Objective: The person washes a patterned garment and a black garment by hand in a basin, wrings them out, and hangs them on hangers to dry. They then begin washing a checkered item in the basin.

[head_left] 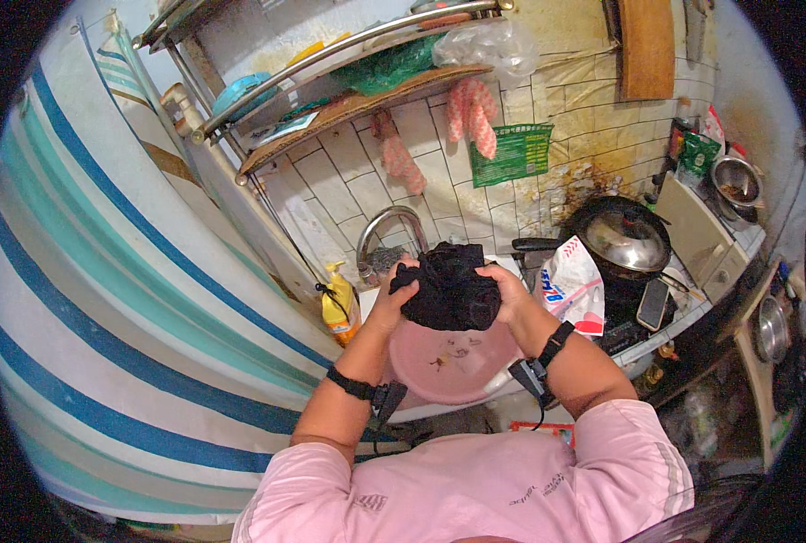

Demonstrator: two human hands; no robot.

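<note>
A bunched black cloth [453, 288], perhaps a garment, is stretched between my two hands above a pink basin [439, 362]. My left hand [398, 294] grips its left side, fingers curled into the fabric. On the opposite side my right hand [504, 291] pinches the edge with the thumb on top. Water with a few small dark bits shows in the basin, which sits in the white sink. Behind the cloth rises a curved metal faucet [392, 217], its lower part partly covered.
A yellow bottle [338, 308] stands left of the sink, beside a striped curtain [150, 317]. To the right are a white bag [570, 281], a lidded wok [622, 237] and a phone [654, 303]. Pink cloths [472, 116] hang below the shelf.
</note>
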